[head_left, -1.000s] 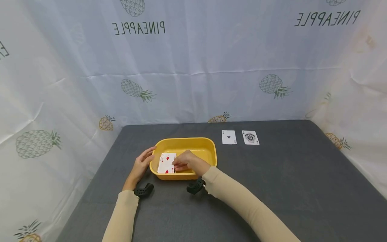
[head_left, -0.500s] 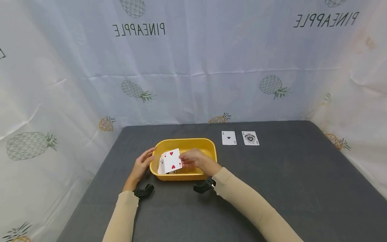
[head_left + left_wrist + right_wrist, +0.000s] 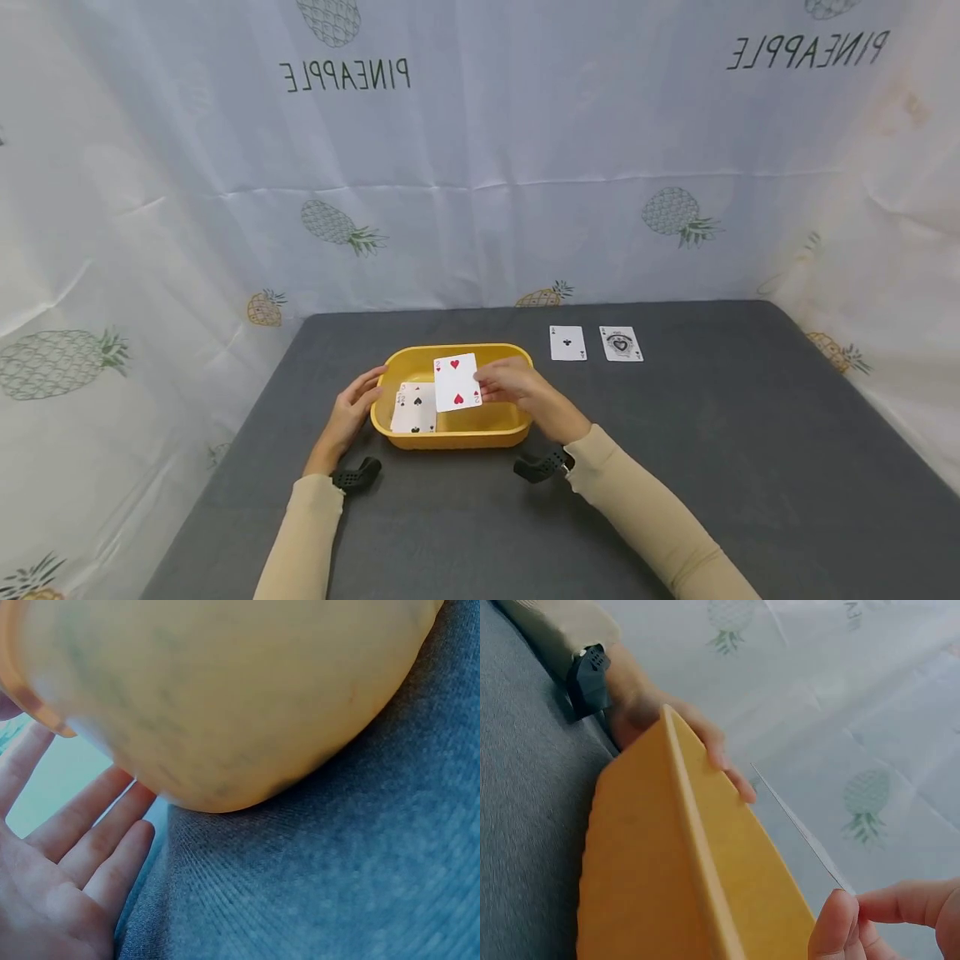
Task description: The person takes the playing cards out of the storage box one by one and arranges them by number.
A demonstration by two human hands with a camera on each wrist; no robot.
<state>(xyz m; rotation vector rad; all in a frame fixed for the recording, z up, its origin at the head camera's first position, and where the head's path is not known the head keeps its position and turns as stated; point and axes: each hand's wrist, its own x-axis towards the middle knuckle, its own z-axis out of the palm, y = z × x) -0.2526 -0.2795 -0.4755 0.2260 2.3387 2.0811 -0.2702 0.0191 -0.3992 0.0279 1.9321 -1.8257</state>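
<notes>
My right hand (image 3: 517, 383) pinches a two of hearts card (image 3: 457, 383) by its right edge, above the yellow plastic basin (image 3: 453, 440). The right wrist view shows that card (image 3: 802, 832) edge-on between thumb and fingers. Inside the basin, at its left end, lies a small pile of playing cards (image 3: 414, 410) with a two of spades on top. My left hand (image 3: 354, 406) rests against the basin's left end, fingertips at the rim. In the left wrist view its fingers (image 3: 97, 832) stretch out fairly straight beside the outer wall (image 3: 247, 697).
Face up on the dark grey table (image 3: 712, 467) lie an ace of clubs (image 3: 567, 343) and an ornate ace (image 3: 621, 343), side by side behind and right of the basin. A white pineapple-print curtain (image 3: 480, 242) hangs behind the table.
The right hand has lifted the two of hearts off the pile and carried it to the right, uncovering a two of spades. The left hand has stayed at the rim.
</notes>
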